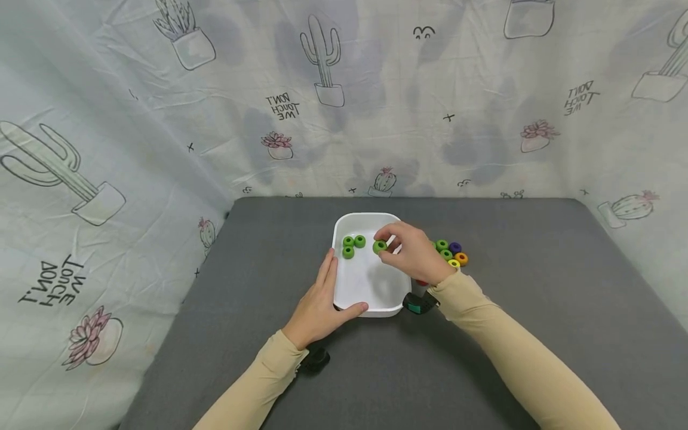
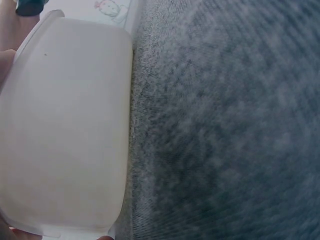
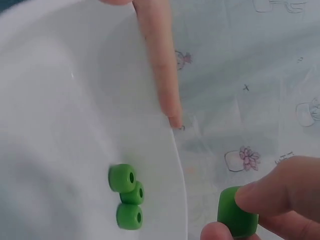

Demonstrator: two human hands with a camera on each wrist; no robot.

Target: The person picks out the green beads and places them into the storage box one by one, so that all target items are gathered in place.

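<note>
A white tray [image 1: 371, 292] lies on the grey table, with three green beads [image 1: 348, 252] grouped near its far left corner. Each bead is barrel-shaped with a hole through it. Over the tray, my right hand [image 1: 414, 251] pinches another green bead [image 3: 234, 212] between thumb and fingers. My left hand [image 1: 317, 304] rests against the tray's near left corner, fingers straight along the left side and thumb at the front rim. In the left wrist view the tray's outer wall [image 2: 70, 120] fills much of the left side.
Right of the tray, partly behind my right hand, lies a cluster of loose beads: green, a purple bead [image 1: 455, 247], an orange bead [image 1: 461, 258], a yellow bead [image 1: 454, 263] and some red. A cactus-print curtain [image 1: 376, 119] hangs behind the grey table [image 1: 537, 286].
</note>
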